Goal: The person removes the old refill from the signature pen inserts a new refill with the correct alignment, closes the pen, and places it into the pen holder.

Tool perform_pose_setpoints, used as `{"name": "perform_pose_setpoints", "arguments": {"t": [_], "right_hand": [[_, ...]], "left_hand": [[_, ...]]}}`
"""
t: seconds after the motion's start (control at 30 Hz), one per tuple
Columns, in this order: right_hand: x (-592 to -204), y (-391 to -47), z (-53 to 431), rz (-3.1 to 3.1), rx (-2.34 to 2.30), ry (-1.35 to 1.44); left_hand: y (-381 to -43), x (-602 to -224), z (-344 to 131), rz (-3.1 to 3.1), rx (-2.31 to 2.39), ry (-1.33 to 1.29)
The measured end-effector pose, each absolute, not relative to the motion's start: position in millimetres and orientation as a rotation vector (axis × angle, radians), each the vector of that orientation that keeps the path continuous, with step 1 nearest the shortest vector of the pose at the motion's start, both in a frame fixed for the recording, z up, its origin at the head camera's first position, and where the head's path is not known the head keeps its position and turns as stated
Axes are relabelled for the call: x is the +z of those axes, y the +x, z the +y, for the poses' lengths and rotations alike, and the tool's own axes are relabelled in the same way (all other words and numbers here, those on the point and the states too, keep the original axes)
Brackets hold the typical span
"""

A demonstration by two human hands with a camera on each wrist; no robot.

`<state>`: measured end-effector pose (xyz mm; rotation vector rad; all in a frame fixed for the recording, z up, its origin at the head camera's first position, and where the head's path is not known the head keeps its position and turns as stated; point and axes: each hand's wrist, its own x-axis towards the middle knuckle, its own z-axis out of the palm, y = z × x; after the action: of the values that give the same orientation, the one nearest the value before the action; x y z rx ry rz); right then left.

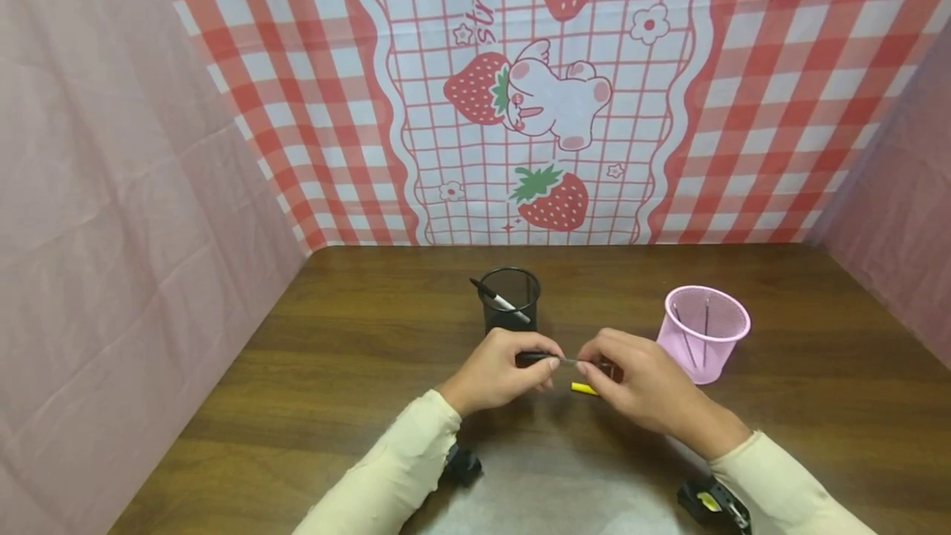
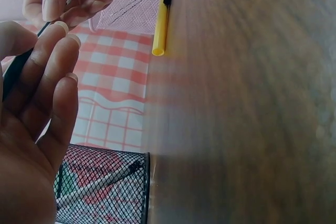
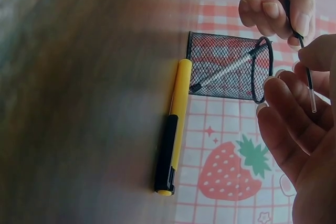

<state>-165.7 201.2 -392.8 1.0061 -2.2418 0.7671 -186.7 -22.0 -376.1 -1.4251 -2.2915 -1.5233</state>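
Both hands meet above the table's middle, joined by one slim pen piece. My left hand (image 1: pixel 496 371) pinches its thicker black pen section (image 1: pixel 531 356) between thumb and fingers. With thumb and fingertips, my right hand (image 1: pixel 648 378) pinches the thin pen refill (image 3: pixel 310 82) that runs out of the black section; its far end looks clear in the right wrist view. Below the hands lies a yellow pen barrel (image 3: pixel 181 90) with a black clip, on the table; the left wrist view shows its near end hollow. In the head view the right hand partly hides it.
A black mesh cup (image 1: pixel 494 322) holding a black-and-white marker (image 1: pixel 508 305) stands behind the left hand. Behind the right hand is a pink mesh cup (image 1: pixel 713 353) with thin dark rods inside. A checked strawberry cloth (image 1: pixel 334 147) hangs at the wooden table's (image 1: pixel 297 403) back edge.
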Motion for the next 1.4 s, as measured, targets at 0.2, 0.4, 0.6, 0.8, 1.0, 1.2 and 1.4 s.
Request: {"name": "perform_pose_setpoints", "arguments": {"t": [0.2, 0.4, 0.6, 0.8, 1.0, 1.2, 1.4], "right_hand": [[-394.8, -167.2, 204.4, -2.282, 0.747, 0.982], [-393.8, -168.0, 207.3, -2.292, 0.727, 0.954], [-392.5, -167.8, 207.9, -2.321, 0.74, 0.936], [-390.9, -167.5, 207.4, -2.32, 0.718, 0.92], [-389.5, -167.8, 204.1, -2.195, 0.697, 0.999], [-385.2, -167.6, 198.3, -2.08, 0.647, 1.085], [-381.6, -164.0, 193.5, -2.078, 0.554, 1.096]], "left_hand": [[-200.1, -396.5, -21.6, -2.307, -1.587, -1.397], [-208.0, -404.9, -23.5, -2.331, -1.636, -1.375], [-208.1, -404.4, -24.6, -2.346, -1.665, -1.372], [-208.7, -404.4, -24.4, -2.335, -1.642, -1.376], [-208.7, -404.2, -23.7, -2.328, -1.629, -1.384], [-203.8, -399.3, -21.4, -2.329, -1.591, -1.397], [-189.9, -381.0, -21.0, -2.311, -1.551, -1.423]]}}
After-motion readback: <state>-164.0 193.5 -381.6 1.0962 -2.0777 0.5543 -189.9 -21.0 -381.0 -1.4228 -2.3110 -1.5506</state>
